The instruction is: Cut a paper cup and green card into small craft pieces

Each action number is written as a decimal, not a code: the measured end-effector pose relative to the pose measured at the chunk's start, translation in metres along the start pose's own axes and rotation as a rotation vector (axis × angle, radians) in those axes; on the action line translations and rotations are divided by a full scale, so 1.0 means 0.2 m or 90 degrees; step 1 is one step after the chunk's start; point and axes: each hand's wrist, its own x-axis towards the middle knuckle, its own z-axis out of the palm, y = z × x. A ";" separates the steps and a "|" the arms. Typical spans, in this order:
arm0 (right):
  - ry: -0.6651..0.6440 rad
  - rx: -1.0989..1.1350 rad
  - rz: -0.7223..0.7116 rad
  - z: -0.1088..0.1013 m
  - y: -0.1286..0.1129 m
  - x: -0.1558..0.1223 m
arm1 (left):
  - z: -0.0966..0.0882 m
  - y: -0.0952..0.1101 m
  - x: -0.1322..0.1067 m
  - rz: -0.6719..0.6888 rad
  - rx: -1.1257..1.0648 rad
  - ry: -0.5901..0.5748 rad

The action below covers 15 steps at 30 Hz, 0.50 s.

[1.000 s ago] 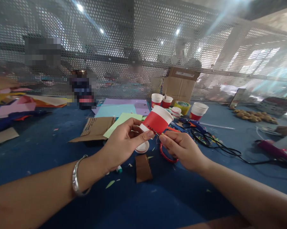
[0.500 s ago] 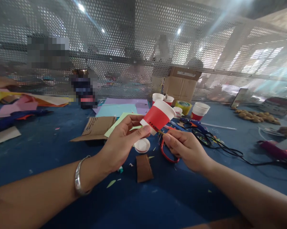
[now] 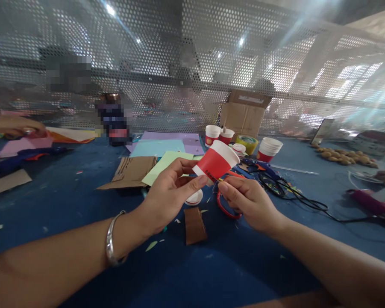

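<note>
cardbd box at bk | cup stack | tape roll | paper sheets | brown strip

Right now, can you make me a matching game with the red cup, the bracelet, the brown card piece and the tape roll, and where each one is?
Things:
1 red cup
2 bracelet
3 brown card piece
4 tape roll

Places:
A lying flat on the blue table
B tilted, held in the left hand
C far back, in front of the cardboard box
D around the left wrist

Pairs: 1-B, 2-D, 3-A, 4-C
</note>
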 end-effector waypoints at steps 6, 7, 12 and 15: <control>0.000 -0.017 -0.002 0.00 0.00 0.00 | 0.01 0.01 0.00 -0.011 -0.020 0.007; 0.003 -0.019 -0.005 0.00 0.00 0.00 | 0.01 0.02 0.00 -0.006 -0.014 0.010; 0.017 -0.031 -0.020 0.00 0.00 0.01 | 0.01 0.03 0.02 0.047 0.060 0.050; 0.017 -0.036 -0.025 0.01 0.00 0.01 | 0.00 0.02 0.02 0.062 0.098 0.045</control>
